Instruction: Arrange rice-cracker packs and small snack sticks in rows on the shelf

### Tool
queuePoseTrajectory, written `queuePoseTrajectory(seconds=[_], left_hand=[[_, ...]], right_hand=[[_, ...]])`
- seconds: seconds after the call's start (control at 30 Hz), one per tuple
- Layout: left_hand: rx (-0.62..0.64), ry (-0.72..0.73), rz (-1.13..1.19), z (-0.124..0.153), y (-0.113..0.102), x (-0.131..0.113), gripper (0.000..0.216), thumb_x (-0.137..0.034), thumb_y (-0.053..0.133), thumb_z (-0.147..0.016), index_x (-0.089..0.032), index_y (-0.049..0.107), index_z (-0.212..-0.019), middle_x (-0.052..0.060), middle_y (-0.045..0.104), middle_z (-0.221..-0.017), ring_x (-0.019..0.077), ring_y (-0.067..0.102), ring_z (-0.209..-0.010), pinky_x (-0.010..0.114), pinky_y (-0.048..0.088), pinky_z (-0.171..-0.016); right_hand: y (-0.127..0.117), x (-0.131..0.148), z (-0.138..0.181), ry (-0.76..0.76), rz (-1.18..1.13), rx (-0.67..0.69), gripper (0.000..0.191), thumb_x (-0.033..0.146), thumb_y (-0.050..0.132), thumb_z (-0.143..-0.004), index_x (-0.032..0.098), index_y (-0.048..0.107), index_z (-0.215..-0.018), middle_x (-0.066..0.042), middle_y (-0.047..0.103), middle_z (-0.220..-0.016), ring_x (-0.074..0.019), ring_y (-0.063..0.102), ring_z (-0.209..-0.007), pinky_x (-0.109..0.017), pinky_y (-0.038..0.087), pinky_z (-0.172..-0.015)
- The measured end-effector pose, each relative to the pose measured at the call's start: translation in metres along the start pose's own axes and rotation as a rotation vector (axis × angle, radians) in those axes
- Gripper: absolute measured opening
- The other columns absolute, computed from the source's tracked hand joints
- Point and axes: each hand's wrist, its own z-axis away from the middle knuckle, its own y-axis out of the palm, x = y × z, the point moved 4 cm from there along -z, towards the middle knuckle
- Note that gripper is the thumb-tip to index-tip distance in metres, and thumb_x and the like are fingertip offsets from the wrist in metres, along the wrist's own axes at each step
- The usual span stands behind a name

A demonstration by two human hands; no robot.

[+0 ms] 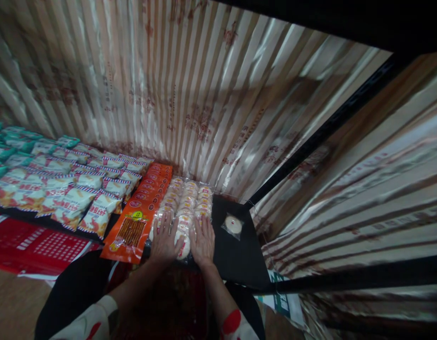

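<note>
Rows of small round snacks in clear wrappers (184,200) lie on a black shelf (239,255). My left hand (165,241) rests on the near left part of these rows, fingers stretched out. On their right side my right hand (203,238) lies with its fingers extended forward, its outer edge along the side of the rows. Both palms face down, and part of the wrapped snacks is hidden beneath them. One single wrapped round snack (233,223) sits apart on the shelf to the right. Touching the rows on the left is a long orange snack packet (140,212) with brown sticks showing through a window.
Further left stand rows of white snack bags (71,203) with striped tops, then green bags (16,144). A red plastic basket (44,245) is below the shelf edge. Black metal posts (321,130) rise at the right, before a wrinkled striped sheet (204,94).
</note>
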Motion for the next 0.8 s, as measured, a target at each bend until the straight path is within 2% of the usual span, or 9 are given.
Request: queuePoseTrajectory(seconds=[0.3, 0.47, 0.6, 0.8], left_hand=[[0.020, 0.048, -0.009, -0.0015, -0.0011, -0.0003, 0.054, -0.042, 0.046, -0.084, -0.012, 0.053, -0.128, 0.018, 0.046, -0.139, 0.0324, 0.038, -0.132, 0.051, 0.022, -0.110], [0.004, 0.061, 0.004, -0.0028, -0.0010, -0.0010, 0.054, -0.041, 0.044, -0.086, -0.012, 0.050, -0.131, 0.016, 0.044, -0.141, 0.0303, 0.033, -0.136, 0.051, 0.016, -0.113], [-0.021, 0.072, -0.009, -0.0053, -0.0046, -0.0035, 0.056, -0.040, 0.043, -0.087, -0.012, 0.045, -0.136, 0.015, 0.042, -0.143, 0.0299, 0.028, -0.138, 0.052, 0.011, -0.114], [-0.023, 0.099, -0.007, -0.0043, -0.0098, -0.0040, 0.054, -0.038, 0.045, -0.086, -0.015, 0.046, -0.135, 0.013, 0.042, -0.143, 0.0296, 0.027, -0.138, 0.051, 0.013, -0.114]], right_hand=[[-0.0019, 0.0005, 0.0007, -0.040, -0.012, -0.042, 0.049, 0.040, 0.041, -0.092, 0.017, 0.048, -0.135, -0.014, 0.040, -0.145, -0.0276, 0.028, -0.137, -0.044, 0.029, -0.107], [-0.0018, 0.0003, 0.0009, -0.046, -0.015, -0.050, 0.055, 0.048, 0.044, -0.089, 0.017, 0.047, -0.135, -0.014, 0.039, -0.145, -0.0295, 0.028, -0.137, -0.045, 0.032, -0.105], [-0.0027, 0.0012, -0.0001, -0.046, -0.019, -0.057, 0.055, 0.047, 0.044, -0.090, 0.016, 0.047, -0.135, -0.013, 0.041, -0.144, -0.0283, 0.027, -0.137, -0.045, 0.030, -0.106], [-0.0042, 0.0027, -0.0004, -0.037, -0.019, -0.019, 0.055, 0.047, 0.043, -0.090, 0.016, 0.046, -0.136, -0.015, 0.040, -0.145, -0.0274, 0.028, -0.137, -0.045, 0.028, -0.108]])
